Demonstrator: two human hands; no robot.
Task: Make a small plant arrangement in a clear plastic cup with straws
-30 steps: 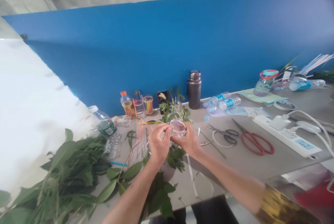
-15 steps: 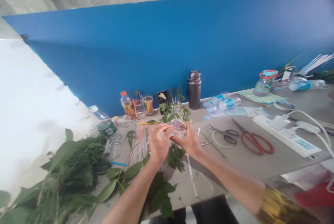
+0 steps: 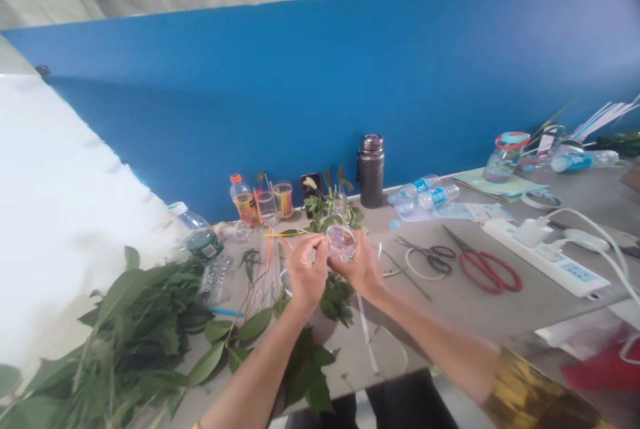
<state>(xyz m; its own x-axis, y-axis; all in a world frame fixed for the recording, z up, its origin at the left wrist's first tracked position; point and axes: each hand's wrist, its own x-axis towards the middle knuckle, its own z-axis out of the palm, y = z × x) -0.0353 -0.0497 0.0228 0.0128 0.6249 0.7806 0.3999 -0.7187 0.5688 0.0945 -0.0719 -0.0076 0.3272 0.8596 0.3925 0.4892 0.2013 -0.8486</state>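
Above the middle of the table, my right hand [image 3: 364,270] is wrapped round a clear plastic cup-like piece [image 3: 342,252], its round rim tilted toward me. My left hand [image 3: 306,274] is closed in a pinch at the left side of that rim. Whatever lies between its fingertips is too small to make out. Just behind the cup are cut sprigs of leaves [image 3: 320,208], and more leaves [image 3: 337,302] show below my hands. Clear straws or strips [image 3: 263,276] lie left of my left hand.
A leaf pile [image 3: 145,322] and a green-labelled bottle [image 3: 204,242] are at left. A dark thermos [image 3: 371,172] stands by the blue partition [image 3: 300,102]. To the right lie black scissors [image 3: 430,256], red-handled scissors [image 3: 483,266] and a white power strip [image 3: 545,259] with cables.
My left fingertips have shifted slightly at the cup's rim. The right hand keeps its hold on the cup, and the view has moved very little.
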